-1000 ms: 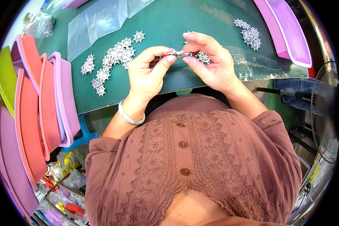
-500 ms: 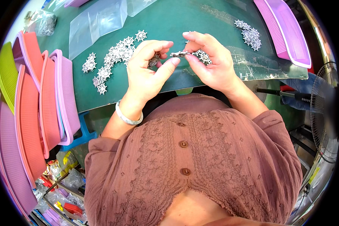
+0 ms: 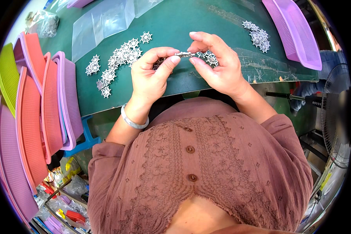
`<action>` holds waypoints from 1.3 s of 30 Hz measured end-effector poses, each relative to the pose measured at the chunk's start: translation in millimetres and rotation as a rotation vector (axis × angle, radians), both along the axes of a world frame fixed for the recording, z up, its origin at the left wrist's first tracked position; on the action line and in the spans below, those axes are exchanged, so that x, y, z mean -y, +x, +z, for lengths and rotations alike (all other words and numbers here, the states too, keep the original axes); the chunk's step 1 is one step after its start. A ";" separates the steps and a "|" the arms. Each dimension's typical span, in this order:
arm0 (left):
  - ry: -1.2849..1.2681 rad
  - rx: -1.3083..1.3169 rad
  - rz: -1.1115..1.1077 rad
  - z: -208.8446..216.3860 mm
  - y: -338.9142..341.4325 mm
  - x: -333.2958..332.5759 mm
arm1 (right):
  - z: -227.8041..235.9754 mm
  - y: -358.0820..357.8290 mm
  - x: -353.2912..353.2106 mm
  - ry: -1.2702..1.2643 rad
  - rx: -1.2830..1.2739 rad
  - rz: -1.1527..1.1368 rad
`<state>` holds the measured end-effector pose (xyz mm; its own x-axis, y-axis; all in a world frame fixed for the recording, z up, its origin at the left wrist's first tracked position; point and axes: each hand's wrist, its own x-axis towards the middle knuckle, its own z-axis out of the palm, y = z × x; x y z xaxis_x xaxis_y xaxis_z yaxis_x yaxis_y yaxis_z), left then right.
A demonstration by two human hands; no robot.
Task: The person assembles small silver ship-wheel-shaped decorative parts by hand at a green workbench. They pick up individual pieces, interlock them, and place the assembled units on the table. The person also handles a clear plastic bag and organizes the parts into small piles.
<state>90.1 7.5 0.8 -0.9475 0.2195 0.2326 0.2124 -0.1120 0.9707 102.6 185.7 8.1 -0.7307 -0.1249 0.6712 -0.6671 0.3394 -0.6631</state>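
Over the table's near edge, my left hand [image 3: 150, 74] pinches a silver ship's-wheel charm [image 3: 184, 54], seen edge-on, between thumb and forefinger. More charms show darkly behind its thumb [image 3: 158, 63]; whether they lie in the palm or on the table I cannot tell. My right hand [image 3: 224, 68] is at the charm's right end, thumb and fingers apart around it. Through its curve shows a small group of wheel charms [image 3: 211, 59]. Left of my hands lies a long pile of the same charms [image 3: 123, 54], with a smaller cluster [image 3: 93, 65] farther left.
Another charm pile [image 3: 258, 37] lies at right, near a purple basket [image 3: 294, 35]. Clear plastic bags [image 3: 101, 29] lie at the far left on the green table [image 3: 179, 21]. Stacked coloured baskets [image 3: 31, 109] crowd the left side. A fan [image 3: 335, 117] stands at right.
My left thumb and forefinger have closed on the charm's left end. My right thumb and finger have parted from their pinch on it.
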 end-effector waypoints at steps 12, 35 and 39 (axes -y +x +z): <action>0.310 0.312 -0.187 -6.2 -0.6 0.6 | 1.7 4.1 2.0 -0.043 0.030 0.017; 0.551 0.701 -0.347 -9.4 -0.4 2.0 | 2.5 7.1 3.2 -0.062 0.034 0.085; 0.535 0.748 -0.335 -5.9 0.8 2.1 | 2.7 8.5 1.1 -0.061 0.086 0.091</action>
<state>90.9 5.5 -5.1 -0.7988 0.5443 -0.2561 -0.5606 -0.5191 0.6452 111.1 184.6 10.9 -0.7731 -0.1543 0.6152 -0.6334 0.2371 -0.7366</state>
